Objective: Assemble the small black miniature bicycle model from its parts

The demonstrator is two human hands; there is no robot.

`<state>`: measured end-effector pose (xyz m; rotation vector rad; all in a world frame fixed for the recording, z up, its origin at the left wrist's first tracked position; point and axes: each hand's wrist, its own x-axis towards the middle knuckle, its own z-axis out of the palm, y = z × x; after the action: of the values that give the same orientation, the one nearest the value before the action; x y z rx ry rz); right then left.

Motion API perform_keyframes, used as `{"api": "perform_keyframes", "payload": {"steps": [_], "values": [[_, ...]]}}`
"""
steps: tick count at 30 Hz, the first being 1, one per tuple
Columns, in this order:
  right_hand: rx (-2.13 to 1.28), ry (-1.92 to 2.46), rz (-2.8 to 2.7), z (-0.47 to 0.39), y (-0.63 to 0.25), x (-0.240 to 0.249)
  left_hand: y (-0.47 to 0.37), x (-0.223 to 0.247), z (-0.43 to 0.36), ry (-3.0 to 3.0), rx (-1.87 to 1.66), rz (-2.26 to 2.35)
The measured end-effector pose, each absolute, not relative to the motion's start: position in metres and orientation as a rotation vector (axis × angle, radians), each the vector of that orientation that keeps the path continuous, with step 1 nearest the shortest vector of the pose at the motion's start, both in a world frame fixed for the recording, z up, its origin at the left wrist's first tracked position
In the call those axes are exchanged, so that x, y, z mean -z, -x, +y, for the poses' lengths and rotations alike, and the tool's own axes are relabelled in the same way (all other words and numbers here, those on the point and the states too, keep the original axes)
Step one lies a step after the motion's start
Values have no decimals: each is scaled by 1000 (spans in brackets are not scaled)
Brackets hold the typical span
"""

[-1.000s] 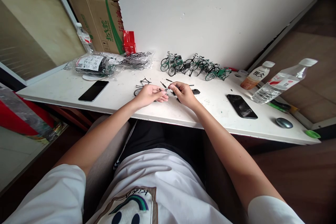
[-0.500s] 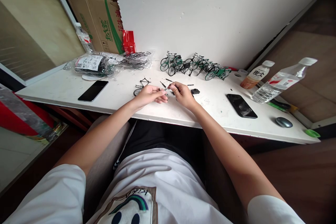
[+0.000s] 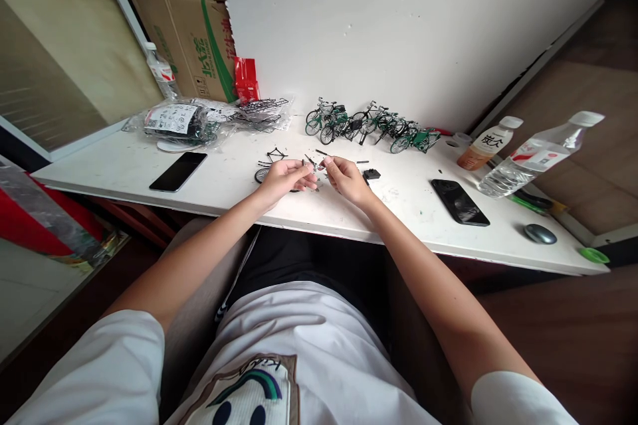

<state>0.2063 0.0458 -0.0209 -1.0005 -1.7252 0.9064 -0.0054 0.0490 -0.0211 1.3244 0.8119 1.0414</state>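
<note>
My left hand (image 3: 290,179) is over the front part of the white table (image 3: 229,196), thumb and forefinger pinched together on something too small to name. Close to it on the right, my right hand (image 3: 345,179) also pinches a tiny piece that I cannot make out. A narrow gap separates the two sets of fingertips. Behind my left hand lies a black model bicycle frame (image 3: 276,155) with a wheel (image 3: 261,175), partly covered by that hand. Thin dark tools or rods (image 3: 321,152) lie just past the fingertips. A small black part (image 3: 371,174) rests right of my right hand.
Several finished-looking model bicycles (image 3: 369,123) stand along the wall. Plastic-bagged parts (image 3: 174,121) are at back left, with a phone (image 3: 178,171) in front. Another phone (image 3: 459,202), a tea bottle (image 3: 491,143), a water bottle (image 3: 543,156) and a mouse (image 3: 539,234) are on the right.
My fingertips have drawn slightly apart; before, they met around a small light-coloured piece. The things on the table have stayed in place.
</note>
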Motion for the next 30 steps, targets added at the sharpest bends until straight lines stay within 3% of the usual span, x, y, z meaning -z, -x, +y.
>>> {"api": "perform_keyframes", "payload": {"steps": [24,30], "values": [[-1155,947,-1721,38,-203,16,-2,37,55,-1029,-1162,633],[-1042,1028,-1648,53,-222,17,-1,32,56,-1044,-1204,684]]}}
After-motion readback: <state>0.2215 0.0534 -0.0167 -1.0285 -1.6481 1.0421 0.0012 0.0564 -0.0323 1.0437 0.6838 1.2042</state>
